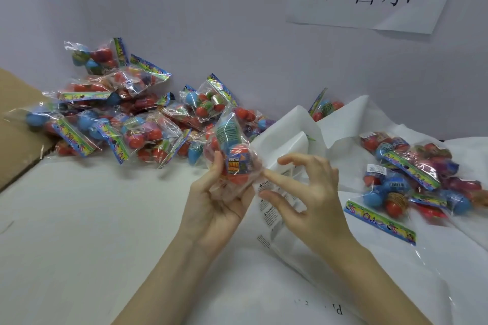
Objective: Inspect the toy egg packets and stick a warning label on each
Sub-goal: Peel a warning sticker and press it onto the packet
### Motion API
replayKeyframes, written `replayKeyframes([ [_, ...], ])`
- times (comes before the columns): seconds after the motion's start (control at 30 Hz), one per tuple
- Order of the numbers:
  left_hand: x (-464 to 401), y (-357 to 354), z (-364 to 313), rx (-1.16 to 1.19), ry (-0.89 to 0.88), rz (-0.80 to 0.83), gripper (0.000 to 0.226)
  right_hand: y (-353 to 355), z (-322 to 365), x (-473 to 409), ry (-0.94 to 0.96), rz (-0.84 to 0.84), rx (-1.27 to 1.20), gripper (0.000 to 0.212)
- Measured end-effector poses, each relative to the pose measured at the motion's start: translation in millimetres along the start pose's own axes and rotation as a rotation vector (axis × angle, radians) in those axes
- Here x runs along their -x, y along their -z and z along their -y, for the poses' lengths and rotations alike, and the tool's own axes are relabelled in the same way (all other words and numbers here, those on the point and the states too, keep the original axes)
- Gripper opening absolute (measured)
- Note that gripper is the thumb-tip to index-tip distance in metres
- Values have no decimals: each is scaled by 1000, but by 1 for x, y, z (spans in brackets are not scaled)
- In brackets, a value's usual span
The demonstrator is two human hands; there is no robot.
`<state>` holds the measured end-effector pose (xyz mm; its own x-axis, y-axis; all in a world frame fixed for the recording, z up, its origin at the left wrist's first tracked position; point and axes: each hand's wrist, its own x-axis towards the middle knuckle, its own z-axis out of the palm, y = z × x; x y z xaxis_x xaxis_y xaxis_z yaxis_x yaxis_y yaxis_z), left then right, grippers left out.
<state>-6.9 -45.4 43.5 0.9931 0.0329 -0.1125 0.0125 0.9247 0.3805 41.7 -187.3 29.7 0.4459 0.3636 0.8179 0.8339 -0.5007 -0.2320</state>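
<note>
The left hand (211,200) grips a toy egg packet (233,155) upright above the table (79,219). The right hand (306,192) pinches a warning label (265,184) just beside it. Lay the label on a smooth stretch of film and press it flat.

Left hand (211,200), right hand (309,192) bare; forearms sleeveless, no jewellery visible.

You've got one clear packet (232,155) of red and blue eggs upright, left of the label sheet (266,215); a label (266,185) touches its right edge.
</note>
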Motion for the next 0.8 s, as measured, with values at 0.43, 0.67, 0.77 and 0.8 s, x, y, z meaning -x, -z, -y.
replayKeyframes([
  [0.43, 1, 1, 1, 18, 84, 11, 51, 2, -1, 1, 341, -73, 169, 14],
  [0.67, 0, 1, 0, 19, 138, 16, 73, 4, -1, 1, 364, -69, 140, 9],
  [0.77, 1, 2, 0, 60, 176, 41, 88, 5, 0, 1, 392, -82, 149, 8],
  [0.8, 1, 2, -1, 66, 186, 48, 90, 6, 1, 1, 400, -85, 150, 10],
])
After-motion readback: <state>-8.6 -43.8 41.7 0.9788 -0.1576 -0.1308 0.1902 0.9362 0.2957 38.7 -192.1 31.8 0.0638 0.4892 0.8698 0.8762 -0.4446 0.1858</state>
